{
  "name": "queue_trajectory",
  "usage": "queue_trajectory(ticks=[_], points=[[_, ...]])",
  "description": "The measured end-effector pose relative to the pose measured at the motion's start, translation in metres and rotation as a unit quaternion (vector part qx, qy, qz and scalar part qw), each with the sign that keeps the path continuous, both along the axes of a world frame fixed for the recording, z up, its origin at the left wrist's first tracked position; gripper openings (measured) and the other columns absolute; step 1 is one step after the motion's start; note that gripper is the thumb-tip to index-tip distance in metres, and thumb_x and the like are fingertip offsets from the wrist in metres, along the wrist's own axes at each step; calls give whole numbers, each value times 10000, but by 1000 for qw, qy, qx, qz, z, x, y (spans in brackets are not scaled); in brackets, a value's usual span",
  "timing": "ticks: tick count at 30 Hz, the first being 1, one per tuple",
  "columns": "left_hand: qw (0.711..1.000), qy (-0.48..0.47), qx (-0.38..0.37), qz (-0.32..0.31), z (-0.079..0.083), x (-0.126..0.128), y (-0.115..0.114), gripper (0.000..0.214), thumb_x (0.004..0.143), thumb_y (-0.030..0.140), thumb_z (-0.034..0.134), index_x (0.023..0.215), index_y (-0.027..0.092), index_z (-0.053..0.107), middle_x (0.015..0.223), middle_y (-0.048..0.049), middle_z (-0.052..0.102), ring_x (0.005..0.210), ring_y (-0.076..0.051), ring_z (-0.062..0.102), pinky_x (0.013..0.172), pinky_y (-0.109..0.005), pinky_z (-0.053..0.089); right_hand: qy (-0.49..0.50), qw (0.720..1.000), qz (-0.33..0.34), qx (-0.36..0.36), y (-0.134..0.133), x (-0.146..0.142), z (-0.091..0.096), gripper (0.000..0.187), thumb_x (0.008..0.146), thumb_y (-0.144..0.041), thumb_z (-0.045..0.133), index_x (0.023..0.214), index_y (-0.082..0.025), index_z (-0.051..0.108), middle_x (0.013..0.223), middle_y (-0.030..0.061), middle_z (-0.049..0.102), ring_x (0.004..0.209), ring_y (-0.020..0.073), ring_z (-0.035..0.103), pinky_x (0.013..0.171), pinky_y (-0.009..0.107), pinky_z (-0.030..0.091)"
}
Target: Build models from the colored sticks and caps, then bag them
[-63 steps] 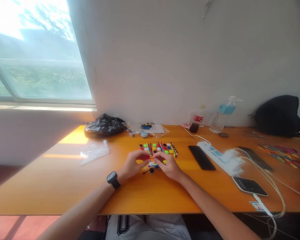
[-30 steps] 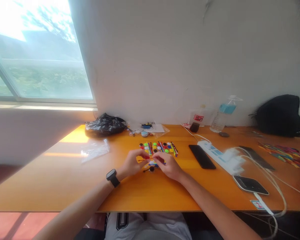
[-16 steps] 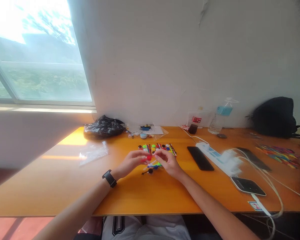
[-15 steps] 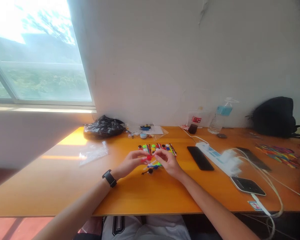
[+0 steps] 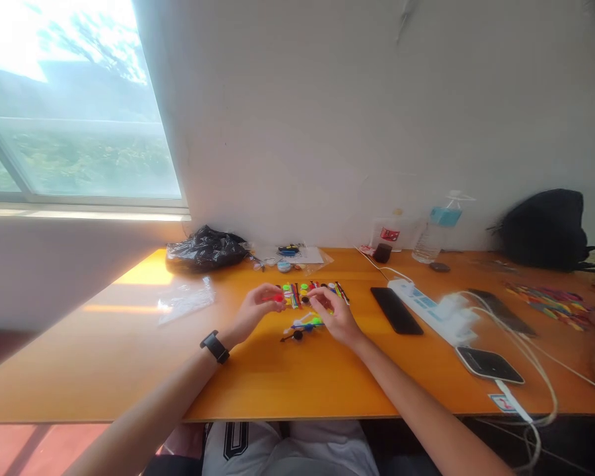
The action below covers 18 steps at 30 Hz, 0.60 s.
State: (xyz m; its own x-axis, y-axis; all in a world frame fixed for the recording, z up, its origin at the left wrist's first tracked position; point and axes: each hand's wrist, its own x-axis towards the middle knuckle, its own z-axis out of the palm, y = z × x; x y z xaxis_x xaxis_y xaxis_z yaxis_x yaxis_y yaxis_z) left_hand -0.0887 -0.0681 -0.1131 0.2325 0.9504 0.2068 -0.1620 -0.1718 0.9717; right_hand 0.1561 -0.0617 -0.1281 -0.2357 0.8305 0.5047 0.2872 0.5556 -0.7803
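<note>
My left hand [image 5: 254, 312], with a black watch [image 5: 215, 347] on its wrist, pinches a small red plastic piece [image 5: 278, 298] with a round part between thumb and fingers. To its right, my right hand [image 5: 336, 315] hovers with thumb and forefinger a little apart; I see nothing between them. Behind both hands lie rows of small coloured plastic discs and sticks [image 5: 292, 296], partly covered by the fingers. Nearer to me is a small heap of arrow-shaped pieces in blue, white and green [image 5: 305, 325], and a black arrow piece with a round part [image 5: 296, 336].
A black phone [image 5: 395, 311], a white power strip [image 5: 416, 301] with cables and a plugged-in phone [image 5: 490, 364] lie on the right. A black plastic bag [image 5: 205, 249] and a clear bag [image 5: 187, 301] are on the left. Against the wall stands a water bottle [image 5: 429, 238].
My hands have moved apart. My left hand has drawn left with the red piece, which my right fingers were touching before. The small heap between them shows more fully.
</note>
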Motion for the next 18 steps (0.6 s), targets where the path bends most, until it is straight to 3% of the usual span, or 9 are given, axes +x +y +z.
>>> queue_trajectory(ticks=[5,9,13,18], points=[[994,102,26,-16,-2,-5,1,256,790,298,801,969,131,726,1000,-110,761,906,-233,718,878,-372,561,-85,993,-46,72,7,8,-3,279,1037,-403,530,871,-217,655,824,44,642,743,204,581,682,315,444],[975,189,111,-32,-10,-5,1,246,825,312,742,987,127,746,994,-114,764,911,-233,706,844,-350,557,-163,978,-67,114,7,10,-6,271,1036,-325,515,818,-218,636,826,49,644,801,213,598,730,317,445],[946,264,188,-9,-10,-5,-1,196,836,274,678,948,139,764,915,-75,755,825,-192,672,745,-280,526,-214,966,-82,120,7,11,-6,225,1019,-268,518,843,-220,648,861,46,674,847,210,626,765,309,445],[925,323,198,-12,-8,-4,-4,207,837,314,694,933,150,776,861,-56,757,760,-168,653,692,-249,489,-261,956,-95,98,3,12,-5,203,999,-246,541,845,-214,670,907,47,714,865,205,656,757,299,439]])
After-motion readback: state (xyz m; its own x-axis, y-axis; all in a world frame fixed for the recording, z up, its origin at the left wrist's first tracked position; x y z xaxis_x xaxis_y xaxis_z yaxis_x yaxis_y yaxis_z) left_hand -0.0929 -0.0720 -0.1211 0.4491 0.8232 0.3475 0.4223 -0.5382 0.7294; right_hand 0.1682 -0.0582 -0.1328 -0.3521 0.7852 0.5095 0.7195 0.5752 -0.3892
